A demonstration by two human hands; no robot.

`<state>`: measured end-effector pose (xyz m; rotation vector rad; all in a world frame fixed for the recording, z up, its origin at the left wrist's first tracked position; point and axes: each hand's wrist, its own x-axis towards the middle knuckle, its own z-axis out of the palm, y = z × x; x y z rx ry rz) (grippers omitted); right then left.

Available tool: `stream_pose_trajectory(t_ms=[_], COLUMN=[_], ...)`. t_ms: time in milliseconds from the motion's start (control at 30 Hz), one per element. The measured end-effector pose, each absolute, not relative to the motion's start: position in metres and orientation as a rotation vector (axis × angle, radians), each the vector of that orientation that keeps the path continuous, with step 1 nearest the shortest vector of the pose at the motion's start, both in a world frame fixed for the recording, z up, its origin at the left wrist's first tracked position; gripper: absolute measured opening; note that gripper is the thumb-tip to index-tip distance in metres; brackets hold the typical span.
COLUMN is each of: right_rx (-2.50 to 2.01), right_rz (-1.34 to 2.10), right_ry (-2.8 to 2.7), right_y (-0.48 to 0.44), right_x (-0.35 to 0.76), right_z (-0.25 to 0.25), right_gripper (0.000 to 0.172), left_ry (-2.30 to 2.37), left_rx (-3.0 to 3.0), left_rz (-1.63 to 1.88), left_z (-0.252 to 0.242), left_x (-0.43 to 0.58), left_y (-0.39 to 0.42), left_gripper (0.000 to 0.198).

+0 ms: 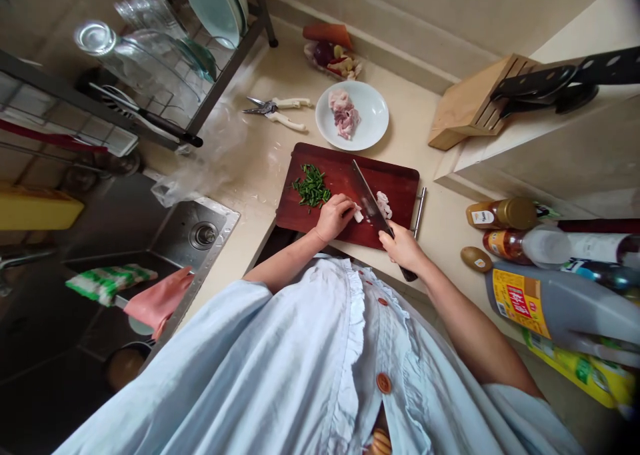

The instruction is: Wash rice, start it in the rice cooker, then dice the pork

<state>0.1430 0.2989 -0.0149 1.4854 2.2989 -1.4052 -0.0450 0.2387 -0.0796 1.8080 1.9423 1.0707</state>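
Knife (369, 198) in R hand (404, 247), fingers wrapped tight round hdl, blade angled across dk red cutting board (334, 165), tip pointing away from person; can't tell if the edge touches board. L hand (336, 216) on board just L of blade, fingers bent, fingertips holding white strip (358, 213) next to the knife. Small pile of pale pcs (384, 205) on board, R side of blade. Chopped greens (313, 187) heaped on L half of board, near L hand but apart from the strip. Board lies flat at near edge of lt surface (405, 122), metal bar hdl at its R end. White plate (374, 112) just past board's far side, w/ raw meat (345, 115) on its L part. Shears (273, 106) w/ white hdls lie L of plate, blades spread, pointing L. Behind plate: clear pack w/ mixed produce (333, 55), contents too small to ID fully. Wood knife block (475, 102) w/ blk-handled knives, far R. Below it on R side: honey-colored jar (503, 213), kiwi (476, 260), big gray jug (560, 302) w/ yellow label. L side: sink (231, 218) w/ green-white cloth (110, 282) and pink cloth (160, 302); dish rack (207, 112) above, w/ plates and glassware.
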Motion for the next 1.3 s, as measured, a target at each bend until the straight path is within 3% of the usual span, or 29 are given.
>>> stream_pose_trajectory(t_ms=[333, 533, 800, 1067, 1300], right_rx=[1.452, 1.537, 1.552, 1.547, 1.447], right_rz=[-1.393, -1.384, -1.434, -1.345, -1.251], right_ry=[2.375, 2.352, 2.277, 2.326, 2.317], right_y=[0.271, 0.270, 0.267, 0.261, 0.251], right_x=[0.172, 0.171, 0.181, 0.178, 0.174], right_z=[0.016, 0.011, -0.002, 0.014, 0.016], right_gripper=[0.030, 0.029, 0.024, 0.035, 0.041], left_ry=[1.933, 1.930, 2.039, 1.887, 1.915], left_rx=[1.832, 1.917, 1.727, 2.011, 2.010], left_rz=[1.139, 1.037, 1.205, 0.950, 0.957], left_z=[-0.077, -0.081, -0.071, -0.082, -0.085], left_x=[-0.044, -0.040, -0.046, -0.046, -0.043], left_y=[0.228, 0.238, 0.234, 0.232, 0.232], left_gripper=[0.011, 0.014, 0.012, 0.018, 0.018])
